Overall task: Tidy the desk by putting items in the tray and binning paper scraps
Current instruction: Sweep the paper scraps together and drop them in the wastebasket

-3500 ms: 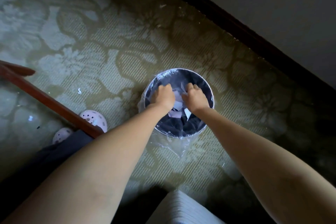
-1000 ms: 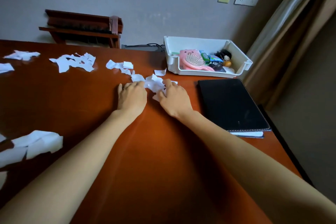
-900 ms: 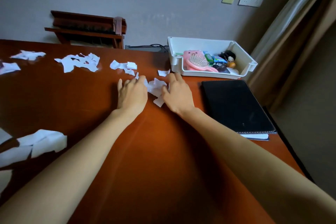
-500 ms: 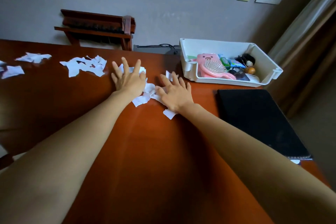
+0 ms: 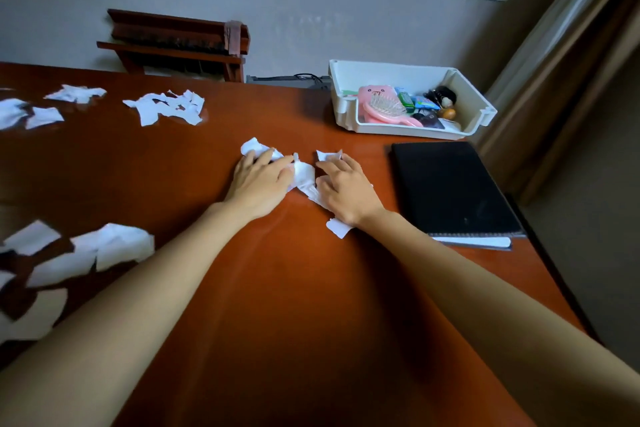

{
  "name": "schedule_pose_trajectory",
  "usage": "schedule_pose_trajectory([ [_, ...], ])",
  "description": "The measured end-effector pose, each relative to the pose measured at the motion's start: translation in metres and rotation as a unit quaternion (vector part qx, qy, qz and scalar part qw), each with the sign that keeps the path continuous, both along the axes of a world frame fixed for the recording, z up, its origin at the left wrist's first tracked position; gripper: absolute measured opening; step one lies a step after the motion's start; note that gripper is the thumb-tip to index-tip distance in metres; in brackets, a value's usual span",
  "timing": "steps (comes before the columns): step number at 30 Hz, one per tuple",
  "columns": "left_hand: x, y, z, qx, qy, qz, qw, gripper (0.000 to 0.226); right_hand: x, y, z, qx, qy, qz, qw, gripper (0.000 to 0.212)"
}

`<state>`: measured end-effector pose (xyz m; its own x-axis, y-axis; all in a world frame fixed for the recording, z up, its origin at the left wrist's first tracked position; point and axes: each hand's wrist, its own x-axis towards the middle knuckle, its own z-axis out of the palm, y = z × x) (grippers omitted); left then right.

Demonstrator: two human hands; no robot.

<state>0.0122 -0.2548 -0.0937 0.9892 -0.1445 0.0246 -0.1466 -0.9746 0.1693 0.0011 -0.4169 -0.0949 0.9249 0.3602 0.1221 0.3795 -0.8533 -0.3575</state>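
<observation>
Pressed left hand [image 5: 259, 180] and right hand [image 5: 346, 189], fingers loosely bent, not clenched, on paper scraps [image 5: 304, 174] on desk [image 5: 294, 288]. Couldn't read labels on packets [image 5: 415, 102] in tray [image 5: 398, 74].

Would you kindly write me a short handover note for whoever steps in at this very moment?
Left hand: palm down, fingers flat on the middle scraps, gripping nothing.
Right hand: palm down on the same scraps, fingers bent; whether it pinches any is unclear.
Tray: at the far right of the desk, holding a pink hairbrush and small items.
Done: small items are in the tray.
Left: bin the middle scraps, then the far heap, the far-left heap and the near-left heap. The black notebook lies in front of the tray; perhaps it needs stowing. The bin is out of view.
</observation>
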Motion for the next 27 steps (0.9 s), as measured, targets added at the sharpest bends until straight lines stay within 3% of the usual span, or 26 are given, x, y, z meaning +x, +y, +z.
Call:
schedule_pose_trajectory([
  [3,-0.045,-0.016,-0.004,-0.046,0.006,0.018,0.999,0.047,-0.032,-0.014,-0.001,0.022,-0.016,-0.030,0.999,0.040],
  [10,-0.122,-0.046,-0.002,0.030,-0.062,0.026,0.997,0.046,-0.096,-0.035,0.008,0.133,-0.021,-0.115,0.984,0.034],
  [14,-0.148,-0.051,0.002,0.037,-0.113,0.036,0.992,0.058,-0.115,-0.046,0.015,0.167,-0.009,-0.117,0.979,0.023],
  [17,-0.159,-0.052,0.002,0.034,-0.108,0.062,0.992,0.056,-0.123,-0.050,0.012,0.129,0.011,-0.058,0.990,0.043],
  [21,-0.156,-0.051,-0.007,-0.028,0.004,0.073,0.997,0.056,-0.115,-0.044,0.003,0.036,0.029,-0.032,0.998,0.074],
  [27,-0.142,-0.052,-0.009,-0.010,-0.082,0.065,0.994,0.046,-0.092,-0.036,-0.002,-0.051,0.029,-0.022,0.998,0.055],
])
